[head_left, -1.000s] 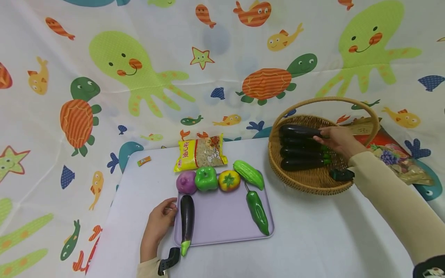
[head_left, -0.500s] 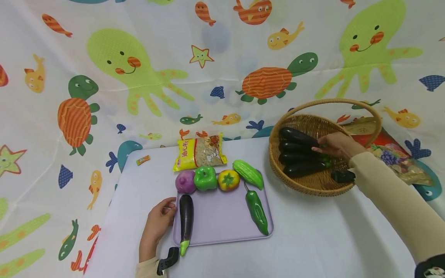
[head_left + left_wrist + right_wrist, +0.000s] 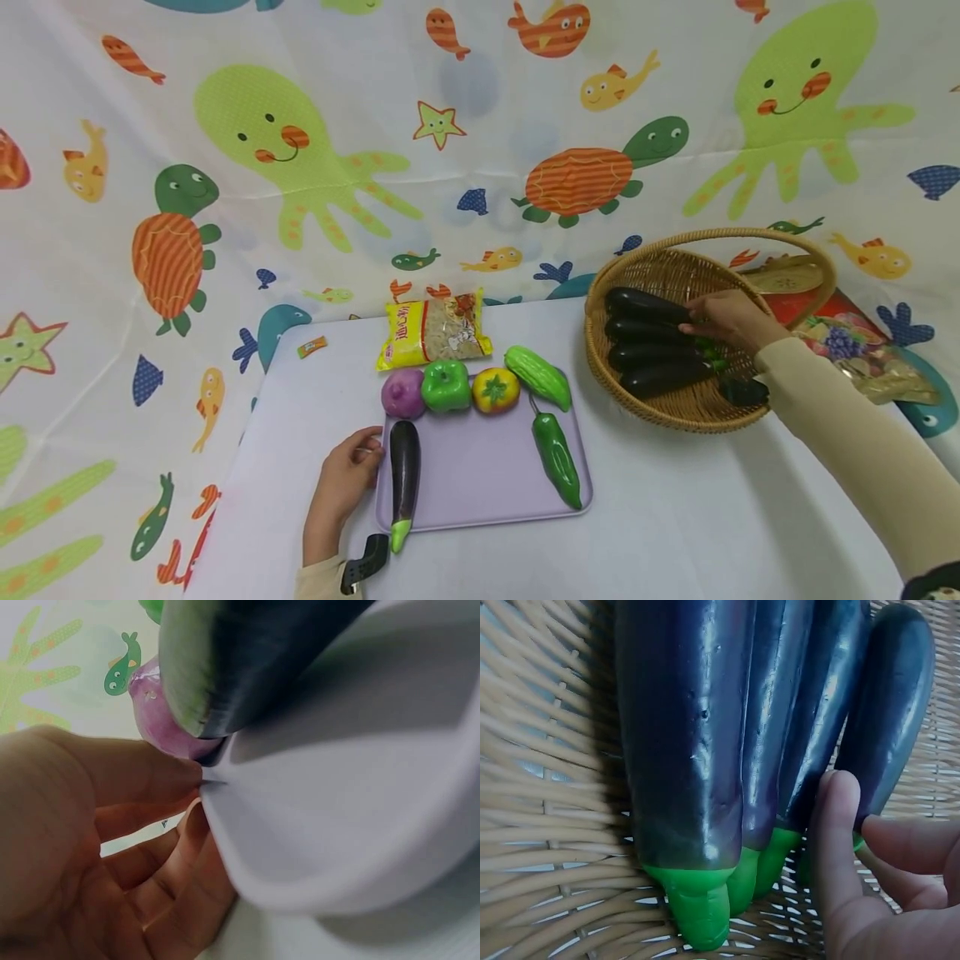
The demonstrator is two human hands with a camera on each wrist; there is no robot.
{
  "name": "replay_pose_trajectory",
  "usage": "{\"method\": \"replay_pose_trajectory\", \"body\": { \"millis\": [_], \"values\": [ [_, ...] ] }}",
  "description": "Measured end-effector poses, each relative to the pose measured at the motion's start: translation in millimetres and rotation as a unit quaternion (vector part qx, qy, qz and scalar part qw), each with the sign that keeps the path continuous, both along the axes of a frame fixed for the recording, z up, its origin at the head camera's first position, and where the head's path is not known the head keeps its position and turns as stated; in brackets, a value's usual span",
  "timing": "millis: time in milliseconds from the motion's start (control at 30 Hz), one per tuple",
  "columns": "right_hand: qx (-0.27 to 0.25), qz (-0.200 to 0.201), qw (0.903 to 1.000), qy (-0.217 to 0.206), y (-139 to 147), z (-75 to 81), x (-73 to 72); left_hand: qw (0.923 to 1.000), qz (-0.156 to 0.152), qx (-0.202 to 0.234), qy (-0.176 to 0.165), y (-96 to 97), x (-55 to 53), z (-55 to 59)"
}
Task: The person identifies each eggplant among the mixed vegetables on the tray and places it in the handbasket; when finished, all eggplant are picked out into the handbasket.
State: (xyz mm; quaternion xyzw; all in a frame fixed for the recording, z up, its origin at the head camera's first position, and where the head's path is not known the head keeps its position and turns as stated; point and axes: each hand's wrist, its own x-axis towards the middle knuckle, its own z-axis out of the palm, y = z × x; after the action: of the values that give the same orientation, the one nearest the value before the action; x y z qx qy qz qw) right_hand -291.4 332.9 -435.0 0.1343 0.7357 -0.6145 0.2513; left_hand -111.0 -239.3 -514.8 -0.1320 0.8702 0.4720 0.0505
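My left hand pinches the left rim of a lilac tray, thumb above and fingers below in the left wrist view. Just inside that rim lies an eggplant, its green end over the front edge. My right hand reaches into a wicker basket, where several dark eggplants lie side by side. Its thumb and fingers pinch the stem end of the farthest eggplant, at the right in the right wrist view. That eggplant's green tip is mostly hidden by the fingers.
Along the tray's back sit a purple onion-like vegetable, a green pepper, a yellow-red one and a bumpy green gourd. A green chili lies at right. Behind stands a yellow pasta bag; a red bag lies behind the basket.
The basket has shifted slightly toward me, its handle lower in view. The eggplants in it have slid and slanted, and my right hand has come slightly nearer. My left hand stays at the tray.
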Motion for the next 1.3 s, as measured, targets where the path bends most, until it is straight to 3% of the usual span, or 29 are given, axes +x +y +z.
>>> {"method": "replay_pose_trajectory", "body": {
  "millis": [267, 367, 433, 467, 567, 633, 733, 833, 867, 933, 967, 1000, 1100, 1200, 1300],
  "values": [
    [0.015, 0.000, 0.9996, 0.024, 1.5, -1.1, 1.6, 1.0000, 0.003, 0.007, 0.000, 0.7, -0.3, 0.4],
    [0.076, 0.057, 0.9935, 0.063, 0.8, 6.6, 2.3, 0.9999, 0.002, 0.010, 0.000, 1.5, 0.2, -0.5],
    [0.146, 0.122, 0.9770, 0.096, -3.6, 17.9, 4.3, 0.9999, 0.001, 0.014, 0.001, 2.0, 0.6, -0.8],
    [0.195, 0.165, 0.9597, 0.118, -7.9, 25.3, 6.7, 0.9999, 0.000, 0.014, 0.001, 2.1, 0.7, -1.1],
    [0.310, 0.271, 0.8927, 0.183, -29.6, 49.5, 21.5, 0.9999, -0.001, 0.015, 0.002, 1.9, 0.9, -1.1],
    [0.384, 0.316, 0.8361, 0.231, -51.0, 64.5, 40.0, 0.9999, -0.003, 0.012, 0.003, 1.3, 0.9, -1.0],
    [0.462, 0.335, 0.7589, 0.313, -89.2, 78.9, 78.8, 1.0000, -0.004, 0.007, 0.005, 0.4, 1.0, -0.5],
    [0.514, 0.323, 0.6720, 0.423, -129.4, 77.2, 119.6, 1.0000, -0.005, 0.004, 0.005, -0.4, 1.5, 0.4],
    [0.519, 0.319, 0.6488, 0.456, -142.8, 72.3, 132.2, 1.0000, -0.004, 0.004, 0.004, -0.9, 1.8, 0.6],
    [0.509, 0.316, 0.6121, 0.516, -168.2, 56.3, 155.1, 1.0000, -0.002, 0.003, 0.003, -1.4, 2.5, 1.1],
    [0.497, 0.322, 0.6032, 0.535, -180.7, 47.0, 166.0, 1.0000, -0.001, 0.002, 0.003, -1.5, 2.7, 1.2],
    [0.482, 0.332, 0.6010, 0.544, -193.0, 36.7, 176.6, 1.0000, -0.002, 0.002, 0.003, -1.4, 2.9, 1.1],
    [0.430, 0.376, 0.6111, 0.548, -227.7, 5.0, 205.3, 1.0000, -0.004, 0.001, 0.005, -0.7, 3.0, 0.6],
    [0.387, 0.425, 0.6148, 0.540, -258.7, -21.2, 224.8, 1.0000, -0.006, -0.001, 0.007, 0.1, 2.8, -0.1],
    [0.376, 0.455, 0.5927, 0.548, -286.9, -38.2, 235.3, 0.9999, -0.004, -0.004, 0.009, 0.1, 2.8, -0.2]
  ]
}}
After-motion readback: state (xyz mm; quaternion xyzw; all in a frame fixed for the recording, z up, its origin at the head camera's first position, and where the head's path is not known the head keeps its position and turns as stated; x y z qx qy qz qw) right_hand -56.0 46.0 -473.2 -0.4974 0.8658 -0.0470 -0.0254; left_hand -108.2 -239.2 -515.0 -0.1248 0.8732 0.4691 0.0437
